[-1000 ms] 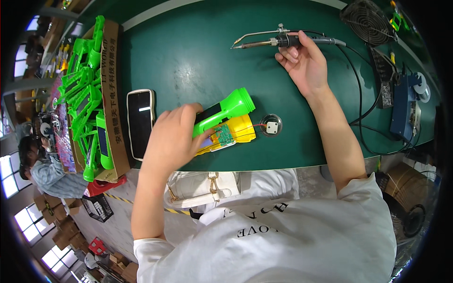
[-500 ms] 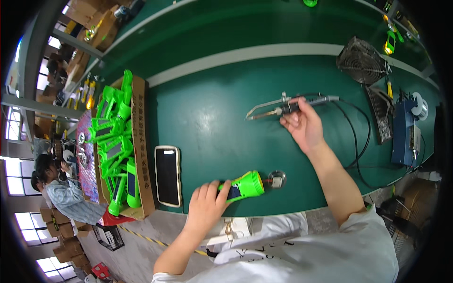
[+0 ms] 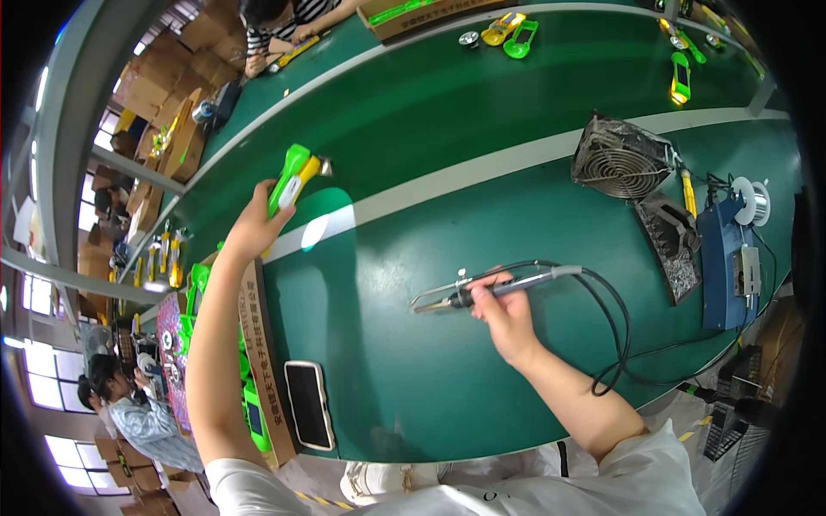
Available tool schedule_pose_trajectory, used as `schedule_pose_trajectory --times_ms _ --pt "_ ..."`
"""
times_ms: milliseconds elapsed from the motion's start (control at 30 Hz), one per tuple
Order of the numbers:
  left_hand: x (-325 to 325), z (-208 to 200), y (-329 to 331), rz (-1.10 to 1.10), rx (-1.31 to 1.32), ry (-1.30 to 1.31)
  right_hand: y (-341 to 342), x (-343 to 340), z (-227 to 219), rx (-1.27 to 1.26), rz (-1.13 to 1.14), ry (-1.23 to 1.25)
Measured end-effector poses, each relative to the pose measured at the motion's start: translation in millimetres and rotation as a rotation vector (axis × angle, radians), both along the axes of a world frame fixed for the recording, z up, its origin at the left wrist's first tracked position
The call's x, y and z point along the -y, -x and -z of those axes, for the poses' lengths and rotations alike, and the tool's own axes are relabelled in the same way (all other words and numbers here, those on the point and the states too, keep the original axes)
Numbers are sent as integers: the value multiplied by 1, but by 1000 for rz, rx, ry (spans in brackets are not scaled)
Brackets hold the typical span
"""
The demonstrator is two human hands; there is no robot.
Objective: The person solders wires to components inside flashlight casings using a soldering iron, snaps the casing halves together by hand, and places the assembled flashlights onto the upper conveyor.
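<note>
Stretched out to the far left, my left hand (image 3: 255,225) is closed around a green flashlight body (image 3: 292,163) with a pale side panel. A small silver lamp head (image 3: 325,167) sticks out beside its yellow part. A pale bright patch lies on the surface beside it. Over the middle of the table, my right hand (image 3: 508,322) grips a soldering iron (image 3: 542,277) that has a thin metal feed tube along it. Its tip points left, apart from the flashlight, and its black cable loops back to the right.
At left, a cardboard box (image 3: 267,370) holds several green flashlights beside a phone (image 3: 308,404). A dusty fan (image 3: 624,159) and a blue soldering station (image 3: 723,267) with a solder spool (image 3: 753,202) stand right. Flashlight parts (image 3: 520,39) lie on the green far strip; another person works beyond.
My left hand has carried the flashlight from the near table edge up to the far left, its lamp head going along. My right hand with the soldering iron sits lower and further left in view.
</note>
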State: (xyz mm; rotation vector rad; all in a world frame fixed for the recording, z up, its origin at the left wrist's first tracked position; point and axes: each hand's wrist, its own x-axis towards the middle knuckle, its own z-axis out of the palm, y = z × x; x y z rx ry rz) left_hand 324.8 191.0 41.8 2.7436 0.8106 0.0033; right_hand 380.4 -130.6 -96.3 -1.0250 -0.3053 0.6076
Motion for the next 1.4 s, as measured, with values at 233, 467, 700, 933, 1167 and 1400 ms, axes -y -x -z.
schedule_pose_trajectory --times_ms 233,467,700,933,1167,1400 --pt "-41 83 -98 42 231 -123 1 -3 4 50 1 -25" --pt "-16 85 -96 -86 -123 -195 -4 2 2 22 -28 -6" --pt "53 32 -39 55 653 -157 0 -1 2 22 -63 55" --pt "261 -74 83 425 1685 612 2 0 -3 102 -22 99" --pt "261 -50 136 768 1966 619 0 -6 1 85 -9 68" --pt "269 -79 140 245 1930 967 0 -7 8 118 -15 44"
